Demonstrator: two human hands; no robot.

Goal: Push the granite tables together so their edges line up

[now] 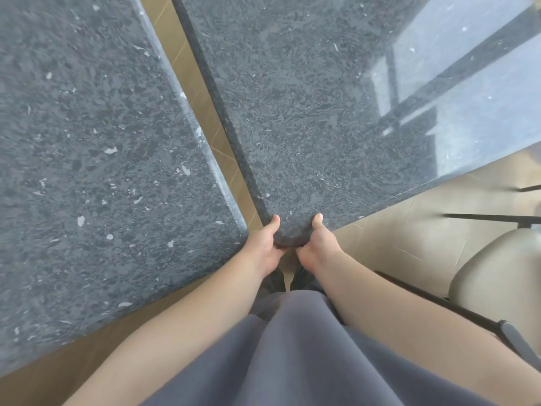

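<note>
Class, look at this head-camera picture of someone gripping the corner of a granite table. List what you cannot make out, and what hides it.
- Fingers of left hand and right hand: under the right granite table corner; only thumbs show.
- Table legs: covered by the slabs.
- Far ends of the gap and the left granite table: cut off by the frame.
- Chair: mostly cut off at the right edge.

Tan floor (389, 230) — two granite tables (87, 142), apart

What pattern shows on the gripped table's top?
Dark grey speckled granite with pale flecks, seen in the head view.
</note>
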